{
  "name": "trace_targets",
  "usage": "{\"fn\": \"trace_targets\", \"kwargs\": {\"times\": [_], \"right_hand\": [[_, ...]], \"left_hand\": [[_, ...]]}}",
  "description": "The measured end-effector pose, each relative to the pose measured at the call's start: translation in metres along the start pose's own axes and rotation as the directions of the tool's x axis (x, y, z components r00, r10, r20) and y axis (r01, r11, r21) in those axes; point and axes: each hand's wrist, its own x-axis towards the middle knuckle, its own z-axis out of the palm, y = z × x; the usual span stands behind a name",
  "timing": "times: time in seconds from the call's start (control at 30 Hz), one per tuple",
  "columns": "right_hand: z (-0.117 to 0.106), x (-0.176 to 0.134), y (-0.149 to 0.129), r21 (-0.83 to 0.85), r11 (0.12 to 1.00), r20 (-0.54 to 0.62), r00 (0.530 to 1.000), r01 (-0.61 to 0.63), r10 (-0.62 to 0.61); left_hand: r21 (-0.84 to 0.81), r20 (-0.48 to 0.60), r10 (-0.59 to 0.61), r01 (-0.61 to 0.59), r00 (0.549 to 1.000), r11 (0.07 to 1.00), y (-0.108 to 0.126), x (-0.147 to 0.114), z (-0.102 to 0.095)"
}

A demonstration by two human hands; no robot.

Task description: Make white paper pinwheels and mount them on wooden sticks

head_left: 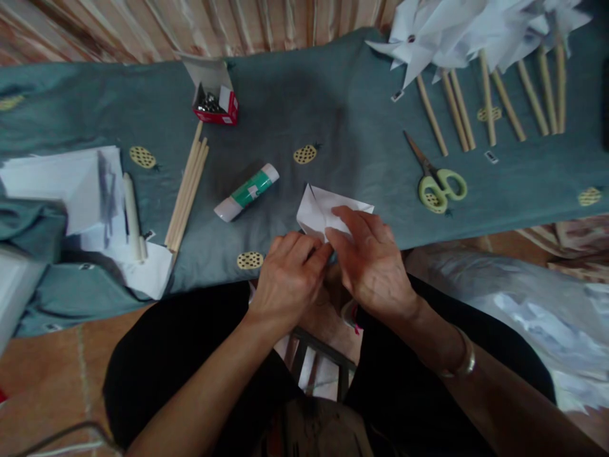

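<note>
A small piece of folded white paper [311, 212] lies at the table's near edge, with crease lines running across it. My left hand [292, 273] has its fingers curled and pinches the near corner of this paper. From the other side my right hand [375, 266] grips it, thumb and index finger pressed on its top and the other fingers bent behind. The fingertips partly cover the near part of the paper. Just beyond my left hand lies a glue stick [248, 192] with a green label. Scissors [435, 178] with light green handles rest to the right.
Finished paper pinwheels [447, 38] on wooden sticks lie at the back right. An opened red box [216, 114] holds small metal pieces. Several loose wooden sticks [187, 190] lie left, beside stacked white paper [80, 184] and a pale candle-like rod [132, 216]. A green cloth [266, 95] covers the table.
</note>
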Motion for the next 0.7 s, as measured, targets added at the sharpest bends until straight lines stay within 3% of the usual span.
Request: {"fn": "trace_targets", "kwargs": {"times": [0.37,0.57,0.7], "right_hand": [[0.009,-0.003,-0.008,0.047,0.997,-0.044,0.997,0.059,-0.057],[-0.002,-0.005,0.011,0.267,0.961,-0.058,0.994,-0.074,0.092],[-0.008,-0.003,0.028,0.29,0.938,-0.074,0.973,-0.191,0.221]], "left_hand": [[0.024,-0.018,-0.01,0.01,1.0,1.0,-0.001,0.002,-0.001],[0.064,-0.032,0.014,-0.012,0.999,0.998,-0.001,0.002,-0.003],[0.105,-0.005,0.027,-0.027,1.0,0.994,-0.004,0.002,-0.006]]}}
